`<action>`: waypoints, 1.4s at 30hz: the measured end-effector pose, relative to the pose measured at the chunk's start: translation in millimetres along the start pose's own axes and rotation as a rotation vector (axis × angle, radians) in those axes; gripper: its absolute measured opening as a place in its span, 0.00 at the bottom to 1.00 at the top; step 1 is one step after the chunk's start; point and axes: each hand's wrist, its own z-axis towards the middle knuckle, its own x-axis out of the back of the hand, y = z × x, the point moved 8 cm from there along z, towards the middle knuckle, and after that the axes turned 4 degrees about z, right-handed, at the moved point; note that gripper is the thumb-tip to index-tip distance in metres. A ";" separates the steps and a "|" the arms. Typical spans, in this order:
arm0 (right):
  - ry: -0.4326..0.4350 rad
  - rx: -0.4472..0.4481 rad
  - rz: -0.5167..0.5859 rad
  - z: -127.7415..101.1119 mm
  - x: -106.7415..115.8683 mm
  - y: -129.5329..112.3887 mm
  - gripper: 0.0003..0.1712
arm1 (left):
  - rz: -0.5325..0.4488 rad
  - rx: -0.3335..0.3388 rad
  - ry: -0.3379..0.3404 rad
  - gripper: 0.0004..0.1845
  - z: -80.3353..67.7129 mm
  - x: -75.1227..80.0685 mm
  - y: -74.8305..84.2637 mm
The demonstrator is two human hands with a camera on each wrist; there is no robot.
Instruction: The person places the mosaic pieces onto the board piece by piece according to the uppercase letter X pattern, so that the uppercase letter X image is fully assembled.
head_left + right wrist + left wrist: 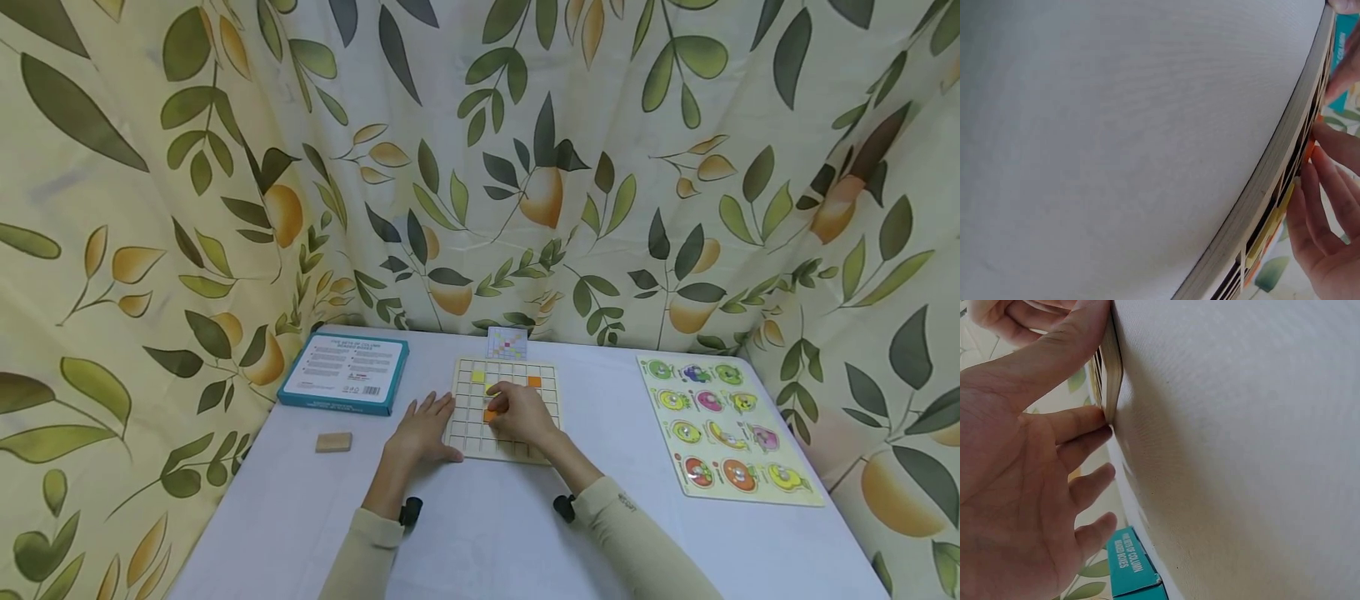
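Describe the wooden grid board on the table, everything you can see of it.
The wooden grid board is a pale, square tray of light wood, divided into small square cells. It lies flat on the white table, in front of a small pattern card. A yellow tile and an orange tile sit in cells. The left hand rests flat against its left edge; the right hand holds an orange tile over it.

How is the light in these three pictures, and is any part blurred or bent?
Head view: soft, even light, faint shadows beside the left hand and the grid board; the curtain bows at the edges. Left wrist view: palm close and soft. Right wrist view: the tablecloth bulges, and the fingers are slightly blurred.
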 end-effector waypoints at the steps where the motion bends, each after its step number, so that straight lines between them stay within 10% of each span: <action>1: 0.001 0.004 -0.004 0.4 -0.2 0.4 0.26 | 0.001 -0.001 -0.001 0.56 0.0 -0.3 0.0; 19: -0.003 -0.006 0.001 -5.1 7.9 4.4 0.21 | -0.017 -0.002 0.003 0.56 -0.2 -1.2 1.7; 42: 0.180 -0.094 -0.035 -59.9 72.8 16.7 0.18 | -0.035 0.017 0.003 0.57 2.7 -4.5 -1.1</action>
